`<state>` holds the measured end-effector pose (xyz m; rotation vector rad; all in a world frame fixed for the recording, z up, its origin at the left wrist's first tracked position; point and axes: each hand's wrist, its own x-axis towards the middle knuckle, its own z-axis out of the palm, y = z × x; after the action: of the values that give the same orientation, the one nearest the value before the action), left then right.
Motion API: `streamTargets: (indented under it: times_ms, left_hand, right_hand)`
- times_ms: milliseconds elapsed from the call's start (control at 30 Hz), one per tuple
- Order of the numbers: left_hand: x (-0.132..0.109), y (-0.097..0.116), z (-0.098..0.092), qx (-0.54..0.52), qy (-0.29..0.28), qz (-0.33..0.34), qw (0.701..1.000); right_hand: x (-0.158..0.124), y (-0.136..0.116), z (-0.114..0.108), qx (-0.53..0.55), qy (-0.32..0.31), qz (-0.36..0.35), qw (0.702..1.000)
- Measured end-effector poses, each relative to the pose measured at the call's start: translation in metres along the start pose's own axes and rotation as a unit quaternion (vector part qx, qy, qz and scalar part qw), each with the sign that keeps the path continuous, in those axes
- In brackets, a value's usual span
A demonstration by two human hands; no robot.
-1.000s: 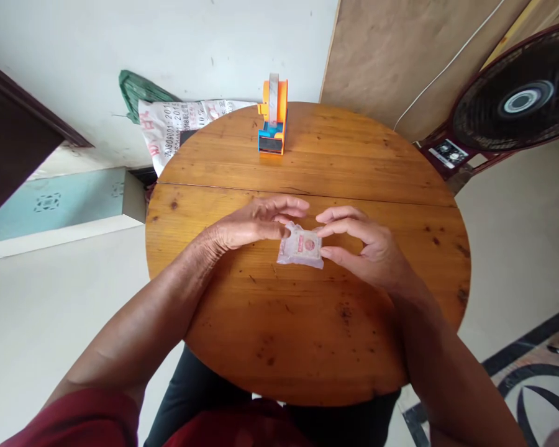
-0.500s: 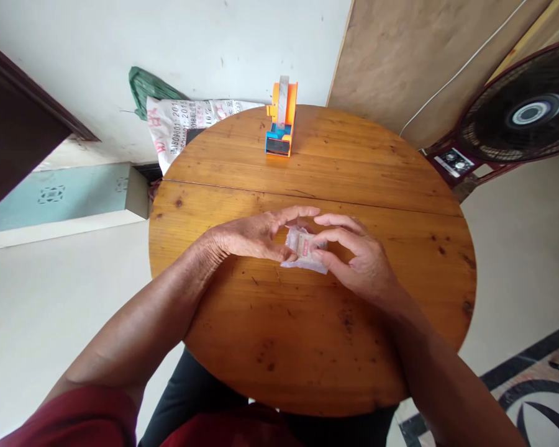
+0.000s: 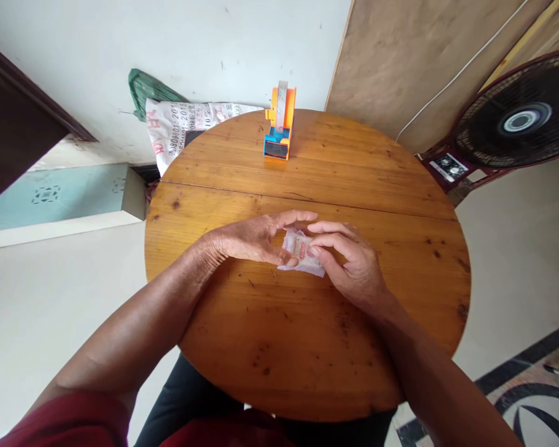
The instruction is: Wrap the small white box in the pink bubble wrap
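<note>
A small clear plastic packet (image 3: 300, 251) with a red and white label lies near the middle of a round wooden table (image 3: 307, 335). My left hand (image 3: 254, 238) pinches its left side with thumb and fingers. My right hand (image 3: 349, 264) grips its right side, fingers curled over the top, covering part of the packet. Both hands rest low on the tabletop, close together.
An orange and blue tape dispenser (image 3: 279, 124) stands at the table's far edge. Behind it lie a printed white sack (image 3: 186, 127) and a green bag (image 3: 146, 93) against the wall. A standing fan (image 3: 517, 118) is at the right. A patterned mat (image 3: 531, 391) lies lower right.
My two hands have closed in on the packet; the right hand's fingers now cover more of it. The packet looks folded or pressed smaller than one second ago.
</note>
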<state>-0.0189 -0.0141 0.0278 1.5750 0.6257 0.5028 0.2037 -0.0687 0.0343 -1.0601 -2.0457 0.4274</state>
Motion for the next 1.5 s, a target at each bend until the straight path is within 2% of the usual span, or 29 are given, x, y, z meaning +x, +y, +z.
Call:
streamTargets:
  times_ms: [167,533,800,1000,1167,1267,1433,1500]
  left_hand:
    - [0.001,0.005,0.006,-0.002,0.015,0.003,1.000]
    - [0.002,0.008,0.013,-0.009,-0.008,0.050,0.999]
    - [0.003,0.006,0.015,-0.031,-0.032,0.046,0.998]
    - [0.000,0.002,0.016,-0.026,-0.005,0.009,1.000]
    - [0.002,-0.004,0.016,-0.045,-0.013,0.020,0.999]
    - [0.003,-0.007,0.015,-0.067,-0.018,0.019,0.997]
    - [0.003,-0.010,0.016,-0.075,-0.019,0.020,0.997]
    - [0.003,-0.009,0.016,-0.076,-0.017,0.023,0.997]
  right_hand:
    - [0.000,0.000,0.002,0.019,0.023,0.009,1.000]
    - [0.003,0.003,-0.007,0.098,0.079,0.063,0.990]
    - [0.003,0.008,-0.008,0.130,0.093,0.091,0.983]
    - [0.006,0.022,-0.006,0.197,0.157,0.170,0.953]
    - [0.008,0.029,-0.007,0.221,0.196,0.201,0.934]
    - [0.007,0.026,-0.016,0.252,0.165,0.212,0.930]
    - [0.004,0.021,-0.033,0.261,-0.022,0.263,0.929]
    - [0.005,0.019,-0.034,0.233,-0.062,0.298,0.923]
